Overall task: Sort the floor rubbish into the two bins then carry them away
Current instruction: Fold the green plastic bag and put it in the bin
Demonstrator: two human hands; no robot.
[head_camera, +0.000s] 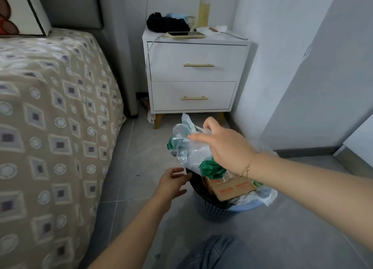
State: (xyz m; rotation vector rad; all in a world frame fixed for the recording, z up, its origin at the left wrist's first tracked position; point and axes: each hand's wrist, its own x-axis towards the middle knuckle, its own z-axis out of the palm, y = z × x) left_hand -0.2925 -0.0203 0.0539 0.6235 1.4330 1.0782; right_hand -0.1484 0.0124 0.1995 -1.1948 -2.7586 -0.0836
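Denim: grey-blue fabric on my knee (214,252) fills the bottom edge, nearest the camera.
Floor: grey tiles (141,147) run from my knee up to the far wall.
Left hand (171,185): I see it loosely spread, fingers relaxed, holding nothing, its fingertips just at the dark rim of the near bin.
Bins: a dark mesh bin (198,192) stands on the floor with a blue bin (242,207) pressed against its right side; I cannot tell how much they overlap.
Rubbish: a torn piece of cardboard (232,189) with orange print pokes out of the top, with a green plastic wad (212,168) above it and a white bag (262,196) spilling over the blue rim.
Right hand (224,147): held over the bins, fingers mostly straight and pointing left, resting on a clear plastic bag (187,147) heaped on the pile; I cannot tell whether the thumb pinches it.
Bed (50,127): along the left, under a tan patterned cover.
Nightstand (193,77): white, two drawers with gold handles, against the far wall, carrying a phone (184,34), a dark cloth (165,22) and a tall bottle (203,8).
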